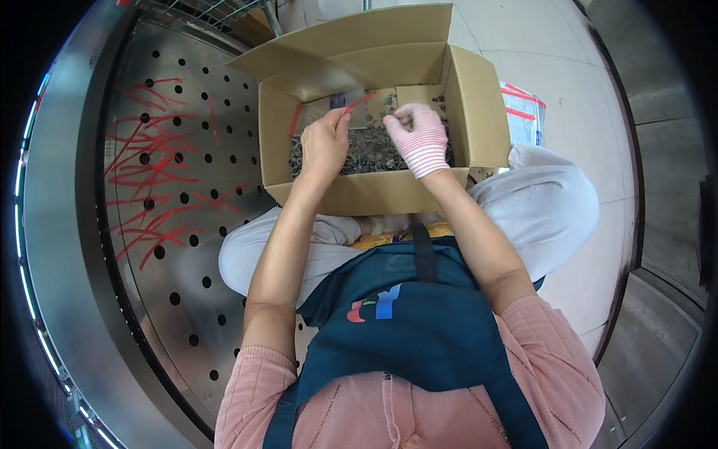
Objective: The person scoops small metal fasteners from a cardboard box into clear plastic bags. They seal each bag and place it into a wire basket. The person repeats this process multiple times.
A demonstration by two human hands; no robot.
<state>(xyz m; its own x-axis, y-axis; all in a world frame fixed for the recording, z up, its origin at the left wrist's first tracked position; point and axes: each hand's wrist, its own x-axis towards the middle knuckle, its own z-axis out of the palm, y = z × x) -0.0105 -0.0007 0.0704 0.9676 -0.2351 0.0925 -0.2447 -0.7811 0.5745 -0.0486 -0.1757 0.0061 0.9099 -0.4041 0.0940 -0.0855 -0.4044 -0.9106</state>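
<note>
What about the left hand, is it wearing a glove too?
No, the left hand is bare; only the right hand wears a striped glove.

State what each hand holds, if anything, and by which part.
Left hand: a thin red strip, pinched near its lower end. Gloved right hand: cannot tell whether it holds anything.

a shiny metal sheet (224, 176) with rows of round dark holes stretches along the left side, and thin red strips (153, 178) lie scattered and crossing on it. on the right is a floor (553, 45) of large pale tiles. a shiny, pale package (526, 123) with red bands lies on the tiles, just beside an open cardboard box (374, 193), whose underside is hidden.
</note>
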